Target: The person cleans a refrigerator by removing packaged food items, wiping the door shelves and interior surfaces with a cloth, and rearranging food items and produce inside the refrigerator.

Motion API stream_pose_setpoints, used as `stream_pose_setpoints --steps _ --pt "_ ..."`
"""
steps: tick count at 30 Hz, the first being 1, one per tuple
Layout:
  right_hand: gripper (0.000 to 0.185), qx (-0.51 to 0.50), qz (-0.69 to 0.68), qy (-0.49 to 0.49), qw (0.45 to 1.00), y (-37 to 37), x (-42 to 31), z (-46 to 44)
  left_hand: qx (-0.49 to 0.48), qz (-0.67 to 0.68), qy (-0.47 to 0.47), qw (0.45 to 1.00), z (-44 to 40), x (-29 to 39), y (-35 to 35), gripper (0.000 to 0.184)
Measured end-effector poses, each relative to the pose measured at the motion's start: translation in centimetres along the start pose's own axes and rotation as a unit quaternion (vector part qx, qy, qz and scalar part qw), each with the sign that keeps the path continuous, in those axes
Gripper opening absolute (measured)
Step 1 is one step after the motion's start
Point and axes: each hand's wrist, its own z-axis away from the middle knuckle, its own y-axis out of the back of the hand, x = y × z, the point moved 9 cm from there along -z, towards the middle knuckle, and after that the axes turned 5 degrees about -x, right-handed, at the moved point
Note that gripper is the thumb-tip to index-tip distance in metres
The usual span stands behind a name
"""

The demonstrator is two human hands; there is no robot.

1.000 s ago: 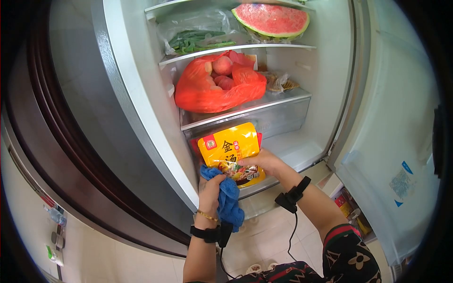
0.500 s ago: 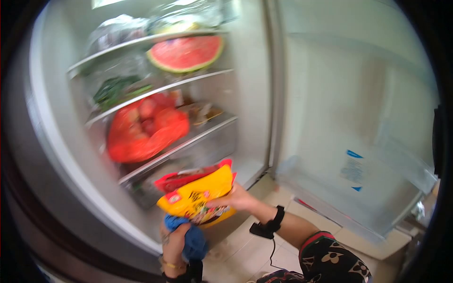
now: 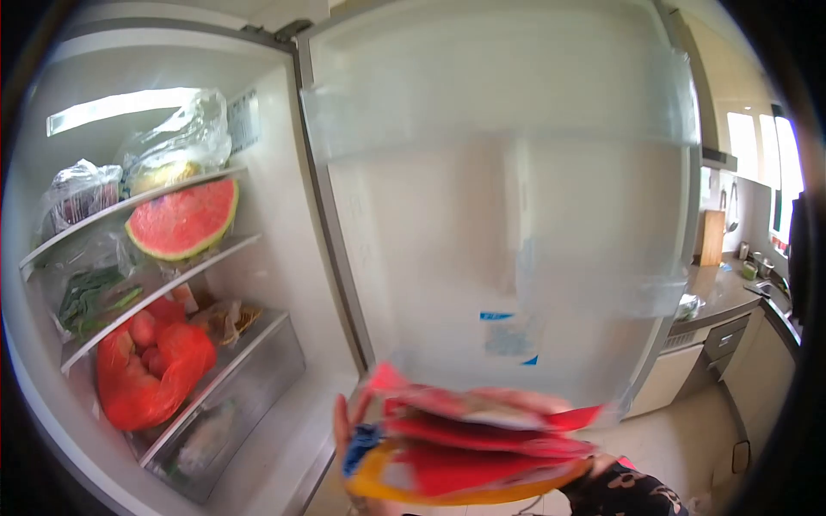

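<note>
Several red and yellow food packets [image 3: 482, 460] are bunched in front of me at the bottom centre, blurred by motion and seen edge-on. My left hand [image 3: 342, 430] grips their left end, its fingers partly showing. A crumpled blue cloth [image 3: 361, 447] is pressed between that hand and the packets. My right hand is mostly hidden at the packets' right end, below a dark patterned sleeve [image 3: 632, 492]; a blurred skin-toned strip along their top may be its fingers. The packets are outside the fridge, before its open door [image 3: 430, 241].
Left, the open fridge holds a cut watermelon [image 3: 185, 219], leafy greens [image 3: 90, 297], a red bag of round produce [image 3: 155, 370] and a lower drawer [image 3: 232, 421]. Clear door shelves [image 3: 508, 129] jut out. A kitchen counter [image 3: 718, 297] stands at the right.
My view has swung right and up, so the fridge shelves now sit further left. The packets have moved right and tipped from face-on to edge-on, both hands staying with them.
</note>
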Motion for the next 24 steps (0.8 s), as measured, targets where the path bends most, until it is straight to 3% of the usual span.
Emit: stream_pose_setpoints --steps 3,4,5,6,7,9,17,18,19,24 --pt "0.033 0.195 0.017 -0.043 0.98 7.5 -1.9 4.0 -0.118 0.011 -0.011 0.993 0.7 -4.3 -3.0 0.086" --pt "0.032 0.28 0.003 -0.054 0.959 10.0 -2.4 5.8 -0.198 -0.197 -0.063 0.958 0.8 -4.3 -5.1 0.079" --pt "0.031 0.355 0.0 -0.055 0.933 12.6 -3.4 7.2 -0.212 -0.213 0.002 0.954 1.4 -8.6 -5.0 0.073" --pt "0.031 0.396 0.009 -0.039 0.917 14.6 -5.3 7.5 -0.228 -0.28 -0.039 0.932 1.7 -8.8 -6.5 0.071" --pt "0.03 0.384 0.095 -0.043 0.917 15.3 -8.6 5.8 -0.241 -0.344 -0.079 0.904 2.1 -8.9 -7.9 0.069" --pt "0.047 0.339 -0.007 0.062 0.939 19.7 -9.5 4.4 -0.226 -0.429 -0.176 0.857 2.7 -9.4 -9.5 0.059" --pt "0.041 0.241 0.084 0.173 0.951 24.3 -20.3 -15.5 -0.25 -0.48 -0.165 0.825 2.6 -11.6 -11.0 0.034" --pt "0.041 0.22 0.084 0.19 0.953 24.1 -20.5 -18.5 -0.25 -0.484 -0.158 0.824 2.5 -11.9 -11.1 0.032" --pt "0.056 0.26 0.123 0.178 0.941 22.7 -19.7 -21.0 -0.249 -0.485 -0.165 0.822 2.4 -11.8 -11.3 0.031" --pt "0.04 0.225 0.281 0.235 0.903 19.7 -17.4 -27.1 -0.248 -0.504 -0.174 0.809 1.9 -12.4 -11.9 0.032"
